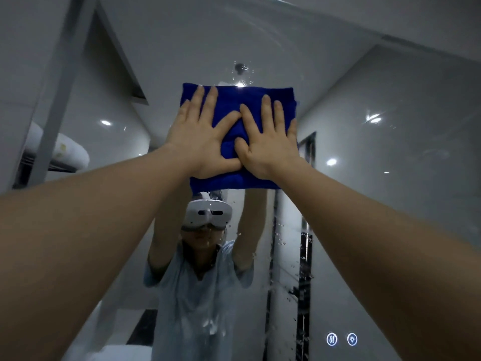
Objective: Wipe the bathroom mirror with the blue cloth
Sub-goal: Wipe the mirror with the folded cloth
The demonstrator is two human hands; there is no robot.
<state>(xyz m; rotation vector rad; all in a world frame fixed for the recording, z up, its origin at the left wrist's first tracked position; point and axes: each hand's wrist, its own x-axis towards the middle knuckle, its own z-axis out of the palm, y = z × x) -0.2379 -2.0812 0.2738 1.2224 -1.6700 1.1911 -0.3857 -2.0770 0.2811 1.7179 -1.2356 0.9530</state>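
Left hand (200, 136) at nine o'clock and right hand (268, 142) at three o'clock, grips wide, press the blue cloth (230, 100) onto the mirror (390, 178).

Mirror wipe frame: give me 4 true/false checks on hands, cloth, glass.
1. Both the left hand and right hand press flat on the blue cloth. True.
2. The cloth is bunched in one fist. False: it lies folded flat against the mirror.
3. Water droplets dot the glass below the cloth. True.
4. Two lit symbols sit at the mirror's top left. False: the icons are bottom right.
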